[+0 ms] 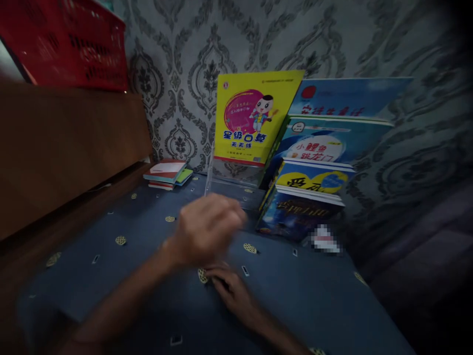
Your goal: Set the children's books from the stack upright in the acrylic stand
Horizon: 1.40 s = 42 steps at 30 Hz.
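Note:
My left hand [210, 229] is raised above the cloth-covered surface [148, 291], blurred by motion. Its fingers are curled into a loose fist, and nothing sticks out of it. Just below and to the right, my right hand [232, 293] lies on the dark blue cloth with its fingers stretched to the left, holding nothing I can see. Beyond my left hand stands a clear tiered display stand [209, 172]. A yellow workbook [254, 118] leans upright on its left side.
Several blue picture books [314, 143] stand in tiers on the right, against patterned wallpaper [177, 74]. A small stack of books [166, 172] lies at the back left. A red plastic basket [88, 49] sits on a wooden cabinet [70, 148]. Another small item [325, 240] is pixelated.

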Each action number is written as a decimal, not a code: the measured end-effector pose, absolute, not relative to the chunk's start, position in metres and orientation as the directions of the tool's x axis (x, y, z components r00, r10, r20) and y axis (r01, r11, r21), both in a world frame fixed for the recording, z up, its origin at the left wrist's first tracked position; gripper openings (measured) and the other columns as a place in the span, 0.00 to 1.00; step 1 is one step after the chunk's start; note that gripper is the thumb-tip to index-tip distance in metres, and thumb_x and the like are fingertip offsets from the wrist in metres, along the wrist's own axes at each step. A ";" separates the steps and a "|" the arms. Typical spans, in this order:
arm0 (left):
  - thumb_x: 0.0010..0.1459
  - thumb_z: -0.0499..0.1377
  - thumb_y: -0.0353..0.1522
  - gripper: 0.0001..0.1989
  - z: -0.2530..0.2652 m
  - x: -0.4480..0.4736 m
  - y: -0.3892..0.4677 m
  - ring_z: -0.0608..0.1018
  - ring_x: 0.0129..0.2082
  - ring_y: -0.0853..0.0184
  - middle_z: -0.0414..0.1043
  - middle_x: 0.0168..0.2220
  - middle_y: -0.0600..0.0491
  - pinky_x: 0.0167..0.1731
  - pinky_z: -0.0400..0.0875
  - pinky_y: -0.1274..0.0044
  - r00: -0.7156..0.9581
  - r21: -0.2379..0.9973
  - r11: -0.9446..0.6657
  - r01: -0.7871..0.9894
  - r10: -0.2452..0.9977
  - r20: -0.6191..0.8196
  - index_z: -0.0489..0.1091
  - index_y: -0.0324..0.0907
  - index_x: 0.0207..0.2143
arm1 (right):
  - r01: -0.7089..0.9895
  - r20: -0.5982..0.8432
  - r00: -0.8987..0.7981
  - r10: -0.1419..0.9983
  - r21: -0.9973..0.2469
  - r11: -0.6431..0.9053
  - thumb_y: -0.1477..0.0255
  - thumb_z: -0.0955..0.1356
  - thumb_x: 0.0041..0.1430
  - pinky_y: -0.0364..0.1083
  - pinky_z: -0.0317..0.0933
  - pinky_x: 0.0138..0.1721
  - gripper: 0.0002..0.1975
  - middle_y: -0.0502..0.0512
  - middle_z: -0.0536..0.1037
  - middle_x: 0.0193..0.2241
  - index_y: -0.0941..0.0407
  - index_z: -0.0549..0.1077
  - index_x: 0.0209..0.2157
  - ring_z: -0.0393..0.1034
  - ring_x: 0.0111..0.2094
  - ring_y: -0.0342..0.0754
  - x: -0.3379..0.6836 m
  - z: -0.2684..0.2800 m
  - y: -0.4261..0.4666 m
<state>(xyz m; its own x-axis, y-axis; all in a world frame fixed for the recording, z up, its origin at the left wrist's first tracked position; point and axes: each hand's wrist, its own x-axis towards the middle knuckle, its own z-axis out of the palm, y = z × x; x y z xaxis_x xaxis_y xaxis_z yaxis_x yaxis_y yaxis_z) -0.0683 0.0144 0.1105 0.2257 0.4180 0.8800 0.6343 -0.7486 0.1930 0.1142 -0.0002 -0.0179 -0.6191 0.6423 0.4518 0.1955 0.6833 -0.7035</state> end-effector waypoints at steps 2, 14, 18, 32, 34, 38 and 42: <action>0.64 0.51 0.30 0.11 0.116 -0.101 0.058 0.78 0.43 0.61 0.76 0.39 0.49 0.48 0.74 0.69 0.112 0.266 -0.579 0.770 0.533 0.838 0.72 0.46 0.42 | 0.152 0.445 -0.617 0.648 -0.741 0.654 0.72 0.61 0.71 0.54 0.74 0.51 0.14 0.60 0.83 0.45 0.53 0.79 0.44 0.78 0.50 0.51 0.115 -0.015 0.000; 0.60 0.62 0.45 0.46 0.083 -0.249 0.211 0.42 0.75 0.42 0.45 0.73 0.32 0.66 0.40 0.41 -0.176 0.033 0.173 0.984 0.953 0.248 0.46 0.38 0.72 | 0.119 0.421 -0.662 0.620 -0.758 0.642 0.78 0.61 0.69 0.55 0.72 0.53 0.14 0.61 0.82 0.48 0.54 0.77 0.46 0.75 0.53 0.52 0.119 -0.007 0.000; 0.57 0.64 0.42 0.46 0.085 -0.256 0.228 0.49 0.73 0.40 0.56 0.70 0.31 0.62 0.40 0.35 -0.162 0.006 0.163 0.987 0.973 0.166 0.49 0.42 0.72 | 0.130 0.410 -0.672 0.616 -0.754 0.644 0.78 0.61 0.69 0.56 0.72 0.53 0.15 0.61 0.82 0.48 0.53 0.76 0.47 0.75 0.53 0.52 0.119 -0.008 0.001; 0.63 0.51 0.29 0.19 0.089 -0.260 0.206 0.69 0.63 0.47 0.72 0.58 0.35 0.60 0.57 0.50 -0.056 -0.136 0.083 0.987 0.979 0.196 0.72 0.41 0.54 | 0.080 0.511 -0.634 0.580 -0.702 0.707 0.79 0.61 0.70 0.54 0.72 0.53 0.14 0.61 0.82 0.48 0.54 0.75 0.47 0.75 0.53 0.51 0.120 -0.013 0.000; 0.65 0.49 0.30 0.19 0.091 -0.260 0.204 0.73 0.59 0.49 0.74 0.56 0.36 0.58 0.61 0.55 -0.048 -0.152 0.077 0.985 0.981 0.187 0.72 0.41 0.54 | 0.062 0.541 -0.617 0.572 -0.691 0.720 0.79 0.61 0.70 0.53 0.72 0.52 0.13 0.61 0.82 0.47 0.54 0.74 0.48 0.75 0.53 0.50 0.119 -0.013 0.000; 0.68 0.45 0.32 0.20 0.099 -0.257 0.199 0.77 0.52 0.51 0.78 0.49 0.37 0.52 0.66 0.64 -0.046 -0.184 0.081 0.980 0.982 0.185 0.73 0.39 0.52 | 0.080 0.503 -0.636 0.586 -0.711 0.698 0.79 0.61 0.70 0.54 0.72 0.53 0.13 0.60 0.82 0.47 0.53 0.75 0.46 0.75 0.53 0.51 0.118 -0.012 0.000; 0.70 0.44 0.36 0.21 0.102 -0.245 0.188 0.79 0.49 0.51 0.79 0.46 0.36 0.48 0.67 0.67 -0.026 -0.213 0.071 0.974 0.978 0.205 0.73 0.38 0.51 | 0.106 0.461 -0.657 0.596 -0.726 0.679 0.79 0.61 0.70 0.55 0.72 0.54 0.13 0.60 0.81 0.48 0.53 0.75 0.45 0.74 0.53 0.51 0.118 -0.012 0.000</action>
